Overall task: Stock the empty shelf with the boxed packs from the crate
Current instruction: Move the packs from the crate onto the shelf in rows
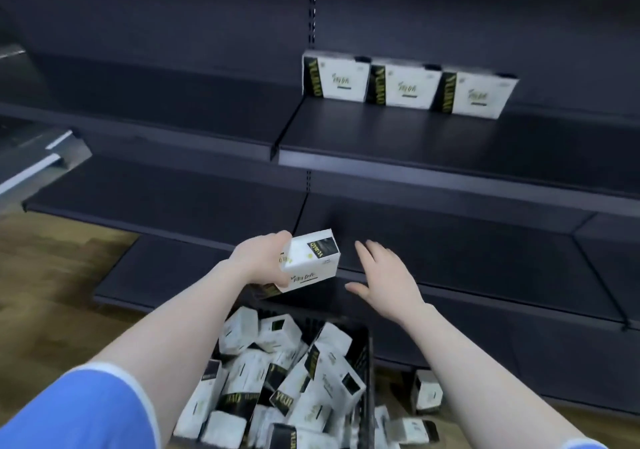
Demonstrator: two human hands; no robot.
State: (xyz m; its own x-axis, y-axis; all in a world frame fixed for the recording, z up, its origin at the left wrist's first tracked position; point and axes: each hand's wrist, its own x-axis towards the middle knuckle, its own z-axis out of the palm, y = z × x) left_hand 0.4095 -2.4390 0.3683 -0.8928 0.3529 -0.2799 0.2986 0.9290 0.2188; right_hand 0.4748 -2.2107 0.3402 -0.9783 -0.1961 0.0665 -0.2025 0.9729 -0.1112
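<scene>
Below, a dark crate (363,344) sits on the floor against the shelving, heaped with white-and-black boxed packs (311,376) lying at all angles. The left hand (258,261) grips one pack (310,261) with its fingers curled round the near end, holding it tilted in the air above the far rim of the crate, in front of the lower shelf (485,268). The right hand (384,278) hovers just beside that pack with fingers straight and spread, holding nothing and not touching it. Three packs (408,86) already stand upright side by side at the back of the upper shelf (381,136), touching one another, well apart from the hands. Two loose packs (427,389) lie on the floor to the right of the crate, one near the base of the shelving. Dark metal shelves run across the whole view, a slotted upright (314,5) between bays. A pale metal bracket (38,164) juts in at the left. The floor (45,275) is wood-patterned. A blue sleeve (79,414) edges the left arm.
</scene>
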